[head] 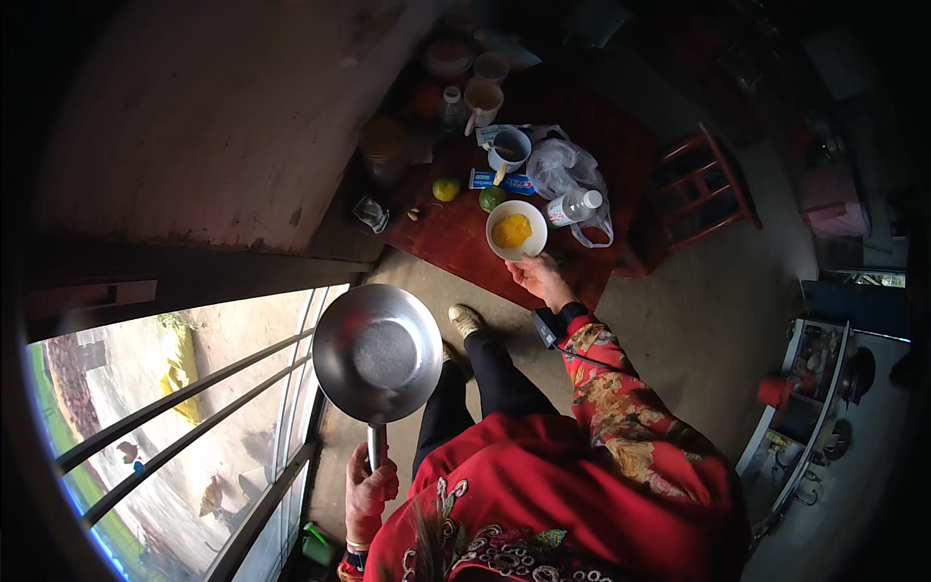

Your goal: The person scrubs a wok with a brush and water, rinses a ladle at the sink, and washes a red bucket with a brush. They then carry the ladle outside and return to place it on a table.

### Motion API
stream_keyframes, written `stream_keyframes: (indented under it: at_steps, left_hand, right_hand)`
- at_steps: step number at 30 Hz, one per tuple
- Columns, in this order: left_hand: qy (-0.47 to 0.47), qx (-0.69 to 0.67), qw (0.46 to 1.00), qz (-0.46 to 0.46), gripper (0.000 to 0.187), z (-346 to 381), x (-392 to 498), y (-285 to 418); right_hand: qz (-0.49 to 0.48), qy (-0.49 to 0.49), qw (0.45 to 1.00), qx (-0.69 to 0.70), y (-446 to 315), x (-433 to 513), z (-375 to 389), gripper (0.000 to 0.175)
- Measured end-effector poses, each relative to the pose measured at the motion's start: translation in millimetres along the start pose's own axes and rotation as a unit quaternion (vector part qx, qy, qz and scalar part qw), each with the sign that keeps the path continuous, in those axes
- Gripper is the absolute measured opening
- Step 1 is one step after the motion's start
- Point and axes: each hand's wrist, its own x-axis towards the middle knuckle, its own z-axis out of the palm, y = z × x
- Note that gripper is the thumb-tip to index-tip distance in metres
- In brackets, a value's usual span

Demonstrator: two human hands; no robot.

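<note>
My left hand (369, 484) grips the handle of a steel frying pan (377, 353), which is held level over the floor beside the window. Nothing but a faint sheen shows inside the pan. With my right hand (540, 276) I hold the near rim of a white bowl (517, 253) at the edge of the red table (582, 280). Yellow food, which looks like egg, lies in the bowl. Just beyond the bowl are a green citrus fruit (492, 198) and a clear plastic bottle (574, 207) with a white cap, lying tilted.
On the table are a yellow-green citrus fruit (446, 189), a toothpaste box (502, 181), mugs (510, 149), a plastic bag (564, 166) and a glass (372, 215). A red wooden chair (702, 190) stands at the right. A barred window (218, 378) is at the left, a sink counter (789, 436) far right.
</note>
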Motion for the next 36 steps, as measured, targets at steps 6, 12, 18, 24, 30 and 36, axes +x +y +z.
stream_keyframes:
  at_steps: [6, 12, 18, 24, 30, 36]
  left_hand:
    - [0.003, 0.024, 0.999, -0.026, 0.031, 21.9, 7.7, 13.7]
    - [-0.026, 0.006, 0.999, -0.033, 0.029, 31.0, 20.6, 24.2]
    - [-0.094, 0.019, 0.995, 0.009, 0.032, 41.3, 47.2, 35.2]
    - [-0.146, 0.092, 0.98, 0.096, 0.038, 58.9, 64.0, 69.0]
    - [-0.277, 0.205, 0.903, 0.257, 0.06, 66.8, 53.7, 112.3]
    - [0.111, 0.594, 0.613, 0.509, 0.064, -26.1, 19.2, 212.3]
  right_hand:
    - [-0.029, 0.017, 0.999, -0.01, -12.7, 22.5, 1.7, 0.023]
    - [-0.031, 0.011, 0.999, 0.017, 2.5, -9.1, 18.7, 0.017]
    - [0.283, -0.276, 0.876, -0.276, 51.3, -128.1, 104.6, 0.03]
    - [0.16, -0.342, 0.92, -0.107, 90.5, -188.5, 241.0, 0.021]
    - [0.069, -0.223, 0.96, -0.155, 64.2, -206.2, 287.8, 0.015]
    - [0.029, -0.178, 0.954, -0.241, 23.9, -210.9, 272.2, 0.019]
